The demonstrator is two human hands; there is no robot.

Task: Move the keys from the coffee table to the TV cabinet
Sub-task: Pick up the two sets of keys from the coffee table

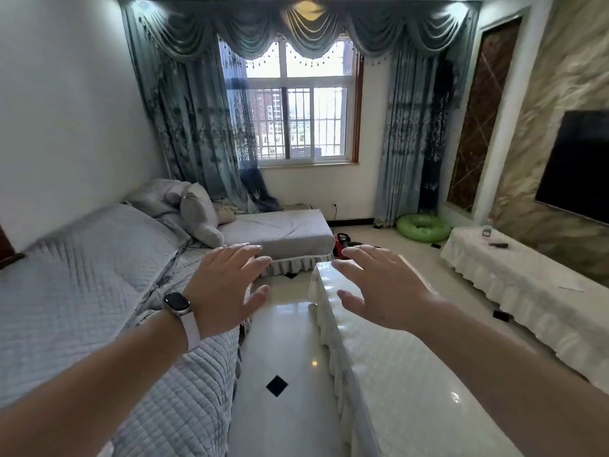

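Observation:
My left hand (227, 285), with a watch on the wrist, is stretched forward with fingers spread and holds nothing. My right hand (379, 288) is also spread and holds nothing, hovering over the far end of the coffee table (405, 384), which has a white lace cover under glass. The TV cabinet (527, 285), draped in white cloth, runs along the right wall below the TV (580, 166). No keys are visible on the coffee table; my right arm hides part of its top.
A grey quilted sofa (99, 291) fills the left side, with a chaise (283, 229) ahead. A small remote-like object (497, 245) and a small box (486, 231) lie on the cabinet. A green inflatable ring (423, 227) and a red item (341, 245) sit on the tiled floor.

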